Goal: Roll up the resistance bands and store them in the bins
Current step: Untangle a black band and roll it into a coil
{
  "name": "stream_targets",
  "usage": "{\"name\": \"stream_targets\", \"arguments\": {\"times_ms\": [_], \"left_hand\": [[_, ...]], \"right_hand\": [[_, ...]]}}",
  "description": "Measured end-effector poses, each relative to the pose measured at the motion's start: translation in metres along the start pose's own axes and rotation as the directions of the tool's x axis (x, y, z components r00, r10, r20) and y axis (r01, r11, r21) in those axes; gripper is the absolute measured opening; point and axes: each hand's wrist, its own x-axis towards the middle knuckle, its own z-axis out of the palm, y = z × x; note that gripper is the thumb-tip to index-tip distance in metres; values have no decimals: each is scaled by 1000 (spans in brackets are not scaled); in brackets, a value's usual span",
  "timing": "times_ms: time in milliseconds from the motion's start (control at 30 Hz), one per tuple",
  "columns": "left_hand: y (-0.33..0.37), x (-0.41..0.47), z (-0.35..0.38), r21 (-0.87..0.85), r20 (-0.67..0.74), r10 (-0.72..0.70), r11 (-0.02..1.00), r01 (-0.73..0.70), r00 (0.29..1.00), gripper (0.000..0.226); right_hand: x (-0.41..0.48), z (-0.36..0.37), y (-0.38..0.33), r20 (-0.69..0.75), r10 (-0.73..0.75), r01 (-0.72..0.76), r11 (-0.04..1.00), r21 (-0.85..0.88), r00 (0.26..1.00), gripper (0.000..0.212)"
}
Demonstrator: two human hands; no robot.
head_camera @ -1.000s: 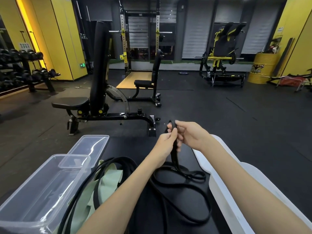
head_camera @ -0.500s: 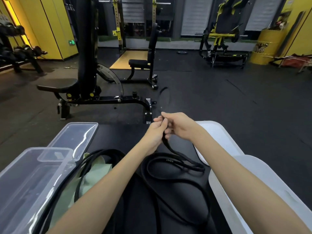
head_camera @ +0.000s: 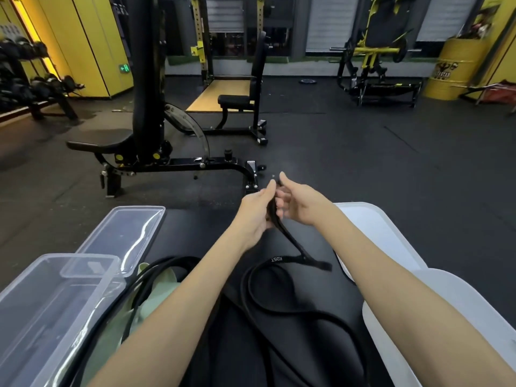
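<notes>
Since half a second ago, the tall loop of band that was standing above the fingers is gone, and only a short stub is showing at the thumb tips. The hands are staying at about the same spot, and the strand below them is running straighter.

The left hand [head_camera: 255,212] is gripping the black resistance band [head_camera: 290,241], with its fingers curled round it and its thumb up. The right hand [head_camera: 303,206] is pinching the same band just beside it, thumb raised next to the left thumb and fingers curled behind the strap. From the grip the band is hanging doubled down to the black pad [head_camera: 201,233]. There a flat folded end is sticking out to the right, and the rest is lying in a loose loop running back under the right forearm.

Room: the hands are hovering over the pad's far edge. Beyond it the dark floor [head_camera: 363,169] is lying open as far as the foot of a weight bench [head_camera: 145,152]. Containers are hemming the pad in on both sides.

Containers: on the left a clear bin [head_camera: 64,259] is standing open-topped at the pad's edge. A clear lid [head_camera: 125,233] is lying just beyond it and touching its far corner. A second black band [head_camera: 167,261] and a light green band [head_camera: 160,291] are lying outside the bin against its right wall, partly under the left forearm. On the right a far white piece [head_camera: 374,230] and a near white piece [head_camera: 396,353] are lying along the pad's edge. I cannot tell whether they are bins or lids.
</notes>
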Motion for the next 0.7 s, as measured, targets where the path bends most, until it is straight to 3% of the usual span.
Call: {"name": "stream_targets", "arguments": {"times_ms": [100,200,300,400,467,567,633,700], "left_hand": [[-5,8,-2,62,-33,-64,996,66,997,36],[-21,4,1,113,-29,-111,987,114,993,37],[-35,-4,-3,86,103,-122,990,114,987,37],[-43,-13,-5,206,208,-113,976,70,972,39],[-38,-13,-1,203,162,-35,979,1,986,38],[-21,-4,5,190,64,66,979,-77,996,38],[-13,-1,10,207,73,54,976,-68,996,39],[-14,-4,12,191,118,-21,982,-2,993,40]], "right_hand": [[-2,-4,7,66,83,-80,996,-42,994,45],[-3,-6,11,104,107,-94,988,-126,989,28],[5,-8,10,28,126,-123,989,-85,992,28],[8,-8,-2,-19,21,-21,1000,10,1000,24],[6,-9,-8,-2,-20,20,1000,14,1000,31],[-5,-11,-8,115,51,-29,982,-185,992,41],[-6,-11,-9,123,90,-54,962,-269,988,34],[-5,-9,-17,100,64,-43,978,-203,993,25]]}}
